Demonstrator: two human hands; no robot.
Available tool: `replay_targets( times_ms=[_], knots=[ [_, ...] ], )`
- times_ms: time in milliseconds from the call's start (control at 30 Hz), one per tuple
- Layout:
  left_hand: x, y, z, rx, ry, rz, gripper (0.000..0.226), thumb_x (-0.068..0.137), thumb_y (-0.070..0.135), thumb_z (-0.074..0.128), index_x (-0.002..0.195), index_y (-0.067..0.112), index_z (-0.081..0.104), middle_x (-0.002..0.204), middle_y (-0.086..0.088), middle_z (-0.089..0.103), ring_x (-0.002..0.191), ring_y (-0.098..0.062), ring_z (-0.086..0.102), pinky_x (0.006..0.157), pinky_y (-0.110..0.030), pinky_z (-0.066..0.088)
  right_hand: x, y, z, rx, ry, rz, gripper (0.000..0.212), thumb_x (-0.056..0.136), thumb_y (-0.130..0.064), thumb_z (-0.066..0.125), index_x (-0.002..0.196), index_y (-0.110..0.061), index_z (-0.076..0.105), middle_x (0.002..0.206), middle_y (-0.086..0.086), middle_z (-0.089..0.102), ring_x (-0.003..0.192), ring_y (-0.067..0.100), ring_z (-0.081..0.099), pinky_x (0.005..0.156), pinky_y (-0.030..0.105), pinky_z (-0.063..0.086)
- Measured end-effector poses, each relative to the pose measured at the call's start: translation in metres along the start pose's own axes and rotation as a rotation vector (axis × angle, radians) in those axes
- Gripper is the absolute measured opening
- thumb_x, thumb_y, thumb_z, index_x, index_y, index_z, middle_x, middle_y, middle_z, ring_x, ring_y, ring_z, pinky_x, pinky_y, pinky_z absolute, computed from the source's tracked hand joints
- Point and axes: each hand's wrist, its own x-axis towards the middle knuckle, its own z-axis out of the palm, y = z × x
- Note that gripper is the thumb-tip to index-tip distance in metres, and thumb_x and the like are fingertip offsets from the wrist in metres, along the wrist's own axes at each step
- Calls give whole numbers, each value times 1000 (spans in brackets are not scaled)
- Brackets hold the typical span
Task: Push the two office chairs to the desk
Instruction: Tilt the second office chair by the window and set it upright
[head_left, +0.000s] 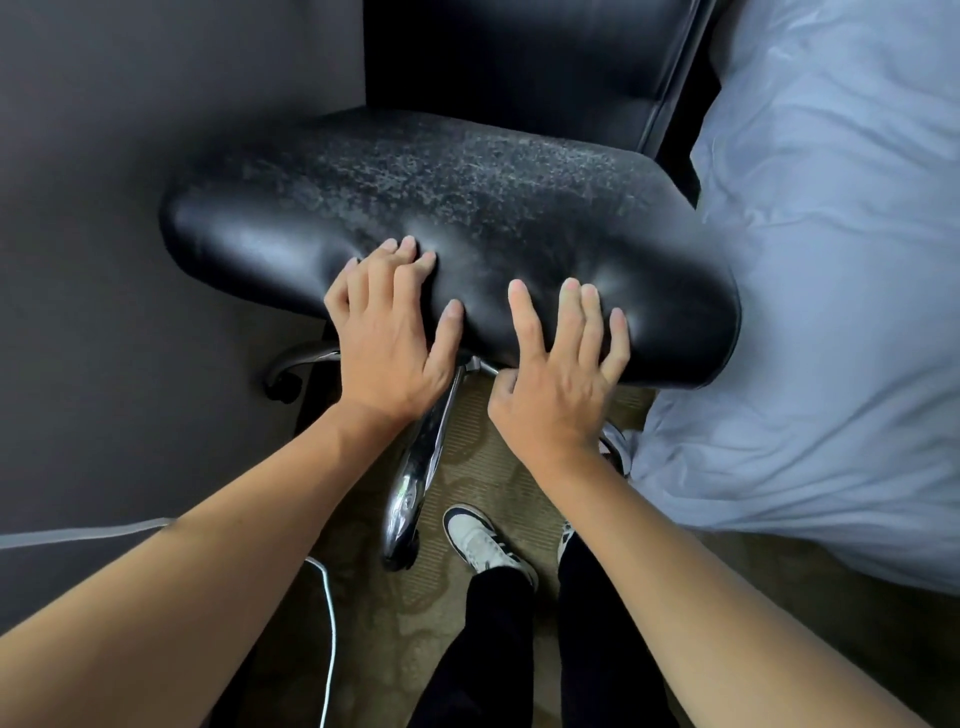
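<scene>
— Where's the office chair (447, 208) sitting?
— Wedged between the dark wall and the bed (831, 260). Both hands, left (387, 332) and right (558, 374), are pressing flat, fingers spread on the seat's front edge.
— Best pushing low and evenly, minding that cable (327, 623).

A bedroom or hotel room: a bed with rumpled white bedding (831, 312) beside patterned carpet (483, 447).
</scene>
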Motion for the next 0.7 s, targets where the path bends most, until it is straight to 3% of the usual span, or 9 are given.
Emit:
replay_targets(
  times_ms=[467,700],
  knots=[
    [-80,-7,-17,15,-93,-14,64,89,55,48,133,8,48,142,-13,46,138,-28,34,113,-45,18,-66,10,-19,-8,-143,-171,74,73,-15,42,147,-24,36,143,25,45,134,38,40,104,53,24],
    [-112,-4,-35,84,-236,-31,72,85,59,49,137,11,44,145,-12,43,141,-28,30,113,-47,19,-92,24,-40,32,-333,-296,80,75,-23,60,150,-24,32,147,22,41,136,36,36,106,53,27]
  ],
)
